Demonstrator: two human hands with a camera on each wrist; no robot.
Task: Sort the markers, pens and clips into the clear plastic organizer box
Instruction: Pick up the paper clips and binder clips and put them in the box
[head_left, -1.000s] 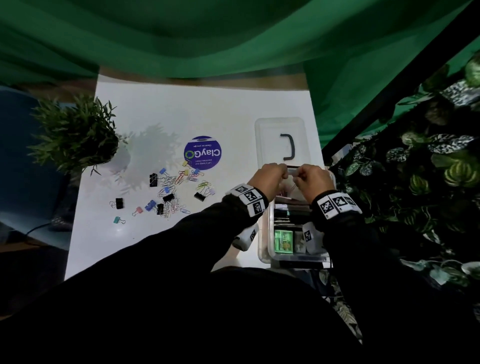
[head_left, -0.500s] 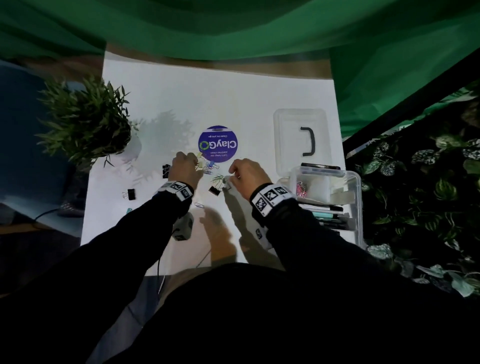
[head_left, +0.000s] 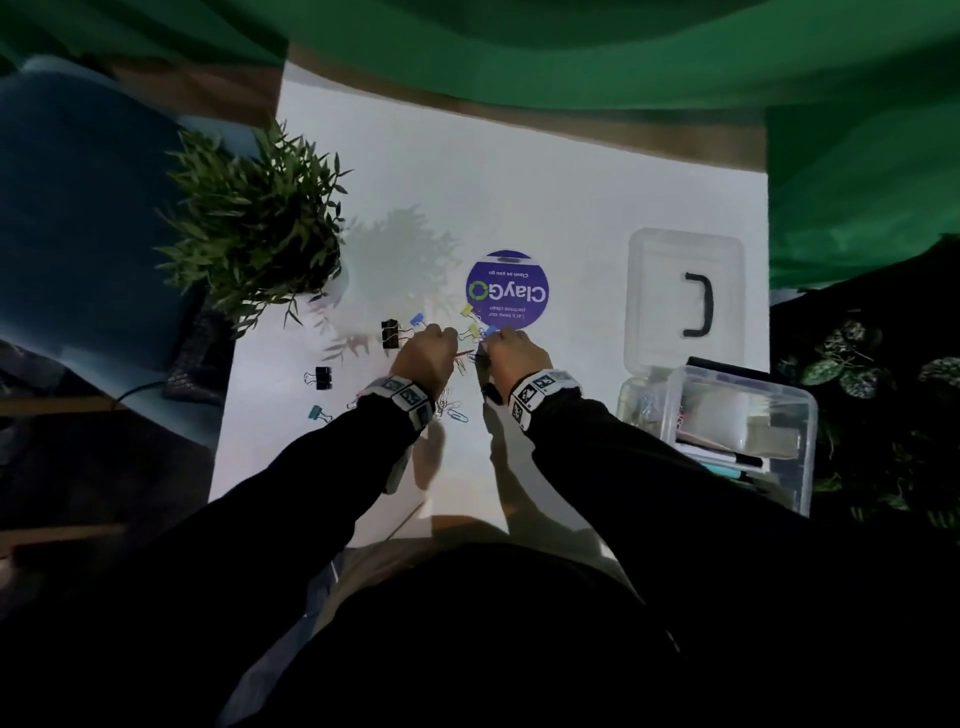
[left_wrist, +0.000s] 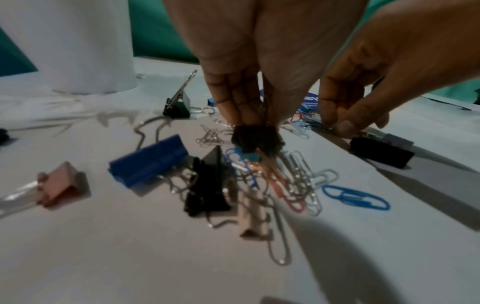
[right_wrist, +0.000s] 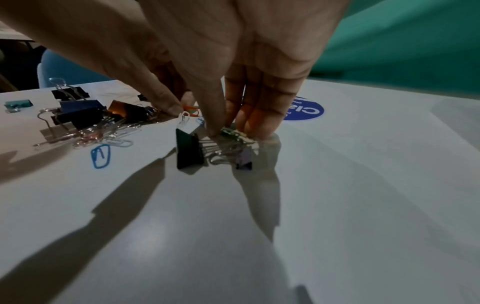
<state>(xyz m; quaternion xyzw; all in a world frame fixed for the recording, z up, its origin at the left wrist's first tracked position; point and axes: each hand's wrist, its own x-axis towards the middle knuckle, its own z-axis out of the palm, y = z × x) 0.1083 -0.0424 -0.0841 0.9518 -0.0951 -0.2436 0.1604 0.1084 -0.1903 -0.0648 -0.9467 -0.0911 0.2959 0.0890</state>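
Observation:
A loose pile of binder clips and paper clips (head_left: 452, 405) lies mid-table. My left hand (head_left: 441, 338) is over it, and in the left wrist view my left hand (left_wrist: 255, 127) pinches a black binder clip (left_wrist: 255, 140) with paper clips dangling under it. Beside it my right hand (head_left: 493, 340) reaches down. In the right wrist view my right hand (right_wrist: 228, 131) pinches a tangle of paper clips (right_wrist: 231, 142) on the table, next to a black binder clip (right_wrist: 189, 150) and a purple one (right_wrist: 244, 160). The clear organizer box (head_left: 800, 415) stands at the right with pens inside.
The box lid (head_left: 649, 291) with a black handle lies behind the box. A round purple sticker (head_left: 508, 291) is just beyond my hands. A potted plant (head_left: 254, 228) stands at the left edge. Stray binder clips (head_left: 323, 378) lie left of the pile.
A second ago both hands were at the organizer box. They moved left to the clip pile and have now drawn close together and pinched clips.

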